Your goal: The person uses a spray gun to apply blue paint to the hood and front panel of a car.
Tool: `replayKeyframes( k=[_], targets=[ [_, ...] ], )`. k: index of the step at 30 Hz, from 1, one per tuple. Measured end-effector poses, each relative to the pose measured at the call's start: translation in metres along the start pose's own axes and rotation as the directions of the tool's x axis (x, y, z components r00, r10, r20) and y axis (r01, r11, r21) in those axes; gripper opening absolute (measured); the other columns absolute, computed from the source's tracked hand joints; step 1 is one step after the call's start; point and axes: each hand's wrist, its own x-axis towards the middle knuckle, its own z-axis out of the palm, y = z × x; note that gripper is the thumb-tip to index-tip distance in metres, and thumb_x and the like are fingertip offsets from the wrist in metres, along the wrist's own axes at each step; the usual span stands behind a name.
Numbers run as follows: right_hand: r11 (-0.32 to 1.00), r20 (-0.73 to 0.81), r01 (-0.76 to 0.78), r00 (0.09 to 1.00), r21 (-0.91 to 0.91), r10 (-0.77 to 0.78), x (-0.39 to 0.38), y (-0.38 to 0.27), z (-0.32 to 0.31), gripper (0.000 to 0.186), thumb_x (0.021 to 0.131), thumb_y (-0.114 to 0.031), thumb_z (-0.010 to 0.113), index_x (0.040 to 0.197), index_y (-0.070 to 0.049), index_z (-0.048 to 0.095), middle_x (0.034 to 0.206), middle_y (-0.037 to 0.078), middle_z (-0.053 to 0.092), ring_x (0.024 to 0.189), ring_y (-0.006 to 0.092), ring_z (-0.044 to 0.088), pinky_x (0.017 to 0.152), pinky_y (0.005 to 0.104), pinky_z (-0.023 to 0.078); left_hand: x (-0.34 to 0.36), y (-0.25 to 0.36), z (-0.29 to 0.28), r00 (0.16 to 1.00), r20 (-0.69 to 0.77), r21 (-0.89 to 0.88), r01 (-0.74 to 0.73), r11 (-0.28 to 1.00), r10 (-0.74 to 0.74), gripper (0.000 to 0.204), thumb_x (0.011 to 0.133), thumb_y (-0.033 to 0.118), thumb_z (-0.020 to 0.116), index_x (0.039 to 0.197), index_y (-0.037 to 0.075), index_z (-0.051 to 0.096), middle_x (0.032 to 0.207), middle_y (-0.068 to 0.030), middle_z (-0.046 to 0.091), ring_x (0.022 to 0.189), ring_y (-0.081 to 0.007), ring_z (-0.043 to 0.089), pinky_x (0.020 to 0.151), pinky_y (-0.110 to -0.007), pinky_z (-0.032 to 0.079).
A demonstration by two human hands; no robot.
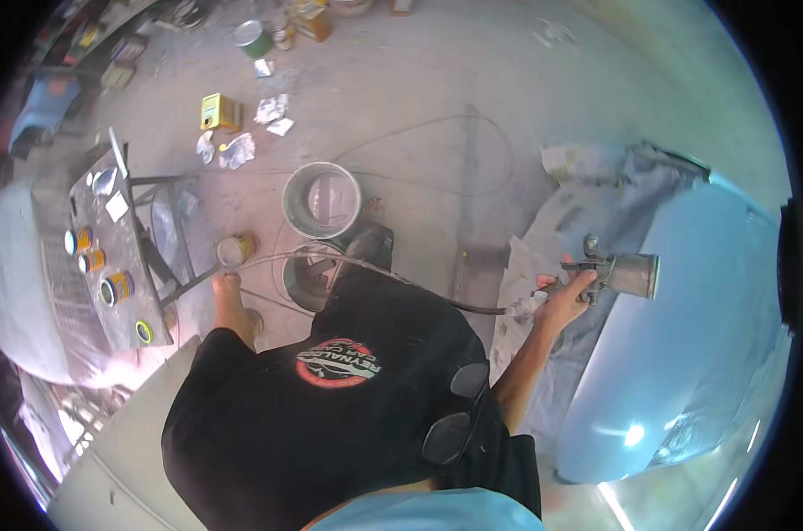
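Observation:
At the right, my right hand [565, 301] is wrapped around the handle of a metal spray gun [599, 270]. The gun's grey cylindrical cup [635, 275] points right, over a pale blue, glossy curved panel [676, 327]. An air hose [392, 273] leads from the gun's handle leftward across my front. Low at the left, my left hand [228, 283] is closed around the hose, its fingers partly hidden. Just beyond that hand is an open tin can [236, 250]; I cannot tell whether they touch.
Masking sheets [543, 257] lie beside the panel. A grey bucket [322, 200] stands ahead, another container [313, 276] nearer. A work stand [109, 239] at left holds several small paint cans. Loose hose [428, 128] loops over the floor near a yellow can [220, 112] and crumpled paper [238, 150].

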Motion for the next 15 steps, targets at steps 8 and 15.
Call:
replayKeyframes(
  k=[8, 15],
  targets=[
    [0.972, 0.463, -0.055, 0.872, -0.228, 0.158, 0.001, -0.006, 0.110, 0.057, 0.101, -0.050, 0.038, 0.127, 0.001, 0.046, 0.108, 0.013, 0.065, 0.045, 0.0156, 0.054, 0.043, 0.0277, 0.044, -0.009, 0.049, 0.208, 0.864, 0.498, 0.522, -0.365, 0.771, 0.072, 0.026, 0.096, 0.013, 0.044, 0.120, 0.004, 0.051, 0.112, -0.0082, 0.055, 0.091, -0.0192, 0.052, 0.072, -0.029, 0.045],
    [0.973, 0.470, -0.055, 0.869, -0.223, 0.156, -0.002, -0.013, 0.122, 0.051, 0.103, -0.041, 0.038, 0.130, 0.001, 0.044, 0.105, 0.014, 0.065, 0.042, 0.0149, 0.050, 0.040, 0.0254, 0.041, -0.274, -0.039, 0.461, 0.480, 0.877, 0.191, -0.375, 0.907, 0.014, 0.011, 0.099, 0.014, 0.044, 0.103, 0.007, 0.052, 0.084, 0.0016, 0.052, 0.066, -0.0129, 0.044, 0.061, -0.025, 0.040]
  ],
)
